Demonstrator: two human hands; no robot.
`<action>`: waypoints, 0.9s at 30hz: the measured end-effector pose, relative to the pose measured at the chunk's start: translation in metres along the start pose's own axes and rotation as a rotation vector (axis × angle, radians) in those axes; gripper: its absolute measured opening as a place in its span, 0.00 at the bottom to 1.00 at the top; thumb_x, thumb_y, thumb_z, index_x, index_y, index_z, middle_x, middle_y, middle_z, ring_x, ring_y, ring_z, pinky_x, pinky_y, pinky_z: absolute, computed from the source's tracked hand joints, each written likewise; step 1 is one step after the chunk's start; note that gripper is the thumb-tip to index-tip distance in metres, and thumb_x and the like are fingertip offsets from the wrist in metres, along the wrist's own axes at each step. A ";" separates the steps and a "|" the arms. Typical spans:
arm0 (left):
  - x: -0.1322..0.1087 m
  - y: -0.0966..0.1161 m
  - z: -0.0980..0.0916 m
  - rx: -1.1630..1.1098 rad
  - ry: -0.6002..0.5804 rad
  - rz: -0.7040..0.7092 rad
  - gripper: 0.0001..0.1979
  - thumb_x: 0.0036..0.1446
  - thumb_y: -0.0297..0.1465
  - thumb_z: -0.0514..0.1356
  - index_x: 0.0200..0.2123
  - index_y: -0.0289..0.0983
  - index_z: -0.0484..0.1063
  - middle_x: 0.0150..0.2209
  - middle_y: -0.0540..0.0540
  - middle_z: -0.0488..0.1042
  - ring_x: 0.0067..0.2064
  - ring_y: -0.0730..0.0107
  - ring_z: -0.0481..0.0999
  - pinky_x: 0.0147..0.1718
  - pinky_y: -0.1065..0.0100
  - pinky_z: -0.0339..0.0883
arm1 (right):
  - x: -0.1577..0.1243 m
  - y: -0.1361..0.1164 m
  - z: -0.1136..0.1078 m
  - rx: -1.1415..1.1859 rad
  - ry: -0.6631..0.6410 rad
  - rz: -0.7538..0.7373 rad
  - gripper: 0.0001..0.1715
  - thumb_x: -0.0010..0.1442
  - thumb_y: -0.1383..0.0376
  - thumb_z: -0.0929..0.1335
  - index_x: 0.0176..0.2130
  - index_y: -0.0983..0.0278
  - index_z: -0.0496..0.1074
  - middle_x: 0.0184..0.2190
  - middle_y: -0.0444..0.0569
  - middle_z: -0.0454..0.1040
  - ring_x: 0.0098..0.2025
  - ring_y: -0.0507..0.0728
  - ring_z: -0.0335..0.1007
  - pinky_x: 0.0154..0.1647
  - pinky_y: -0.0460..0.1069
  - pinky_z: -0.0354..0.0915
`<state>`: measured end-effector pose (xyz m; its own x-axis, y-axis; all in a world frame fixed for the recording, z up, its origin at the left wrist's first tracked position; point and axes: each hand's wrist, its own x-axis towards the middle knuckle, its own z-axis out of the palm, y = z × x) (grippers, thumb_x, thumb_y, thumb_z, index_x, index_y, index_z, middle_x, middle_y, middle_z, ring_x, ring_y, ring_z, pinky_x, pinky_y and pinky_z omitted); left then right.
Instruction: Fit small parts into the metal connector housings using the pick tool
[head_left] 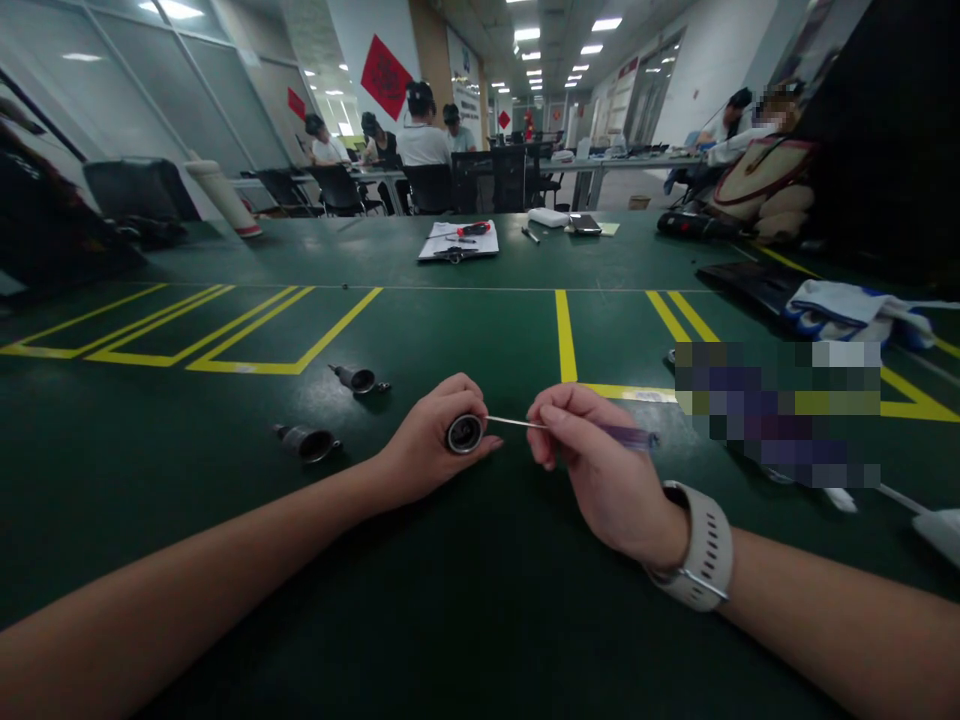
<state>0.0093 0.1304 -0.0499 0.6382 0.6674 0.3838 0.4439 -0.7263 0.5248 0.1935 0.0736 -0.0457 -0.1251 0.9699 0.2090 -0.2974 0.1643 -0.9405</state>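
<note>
My left hand (427, 440) is closed around a dark round metal part (464, 434), its hollow open end facing me. In my right hand (600, 470), which wears a pale watch strap, is a screwdriver (630, 437) with a see-through purplish handle. Its thin shaft (514, 422) points left, and the tip meets the side of the metal part near my left fingers; the exact contact is hidden. Two similar dark metal parts lie on the green table to the left, one nearer (309, 443) and one farther (360, 380).
Yellow tape (566, 335) marks boxes on the table. Farther back lie a clipboard (459, 241) with a red-handled screwdriver (474, 229), a pen (530, 235) and a phone (584, 225). A white cup (223, 198) stands left; white-blue gloves (855, 308) lie right. People sit beyond.
</note>
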 end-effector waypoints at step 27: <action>-0.013 0.011 0.004 0.183 -0.029 0.021 0.03 0.51 0.26 0.56 0.27 0.36 0.63 0.24 0.52 0.67 0.26 0.75 0.67 0.24 0.73 0.59 | -0.008 0.004 0.005 -0.122 -0.116 0.076 0.09 0.58 0.64 0.65 0.27 0.65 0.68 0.24 0.44 0.69 0.28 0.51 0.64 0.29 0.47 0.61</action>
<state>0.0082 0.1134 -0.0523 0.6654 0.6483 0.3700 0.5356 -0.7599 0.3683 0.1888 0.0661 -0.0496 -0.2531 0.9542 0.1592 -0.1668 0.1190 -0.9788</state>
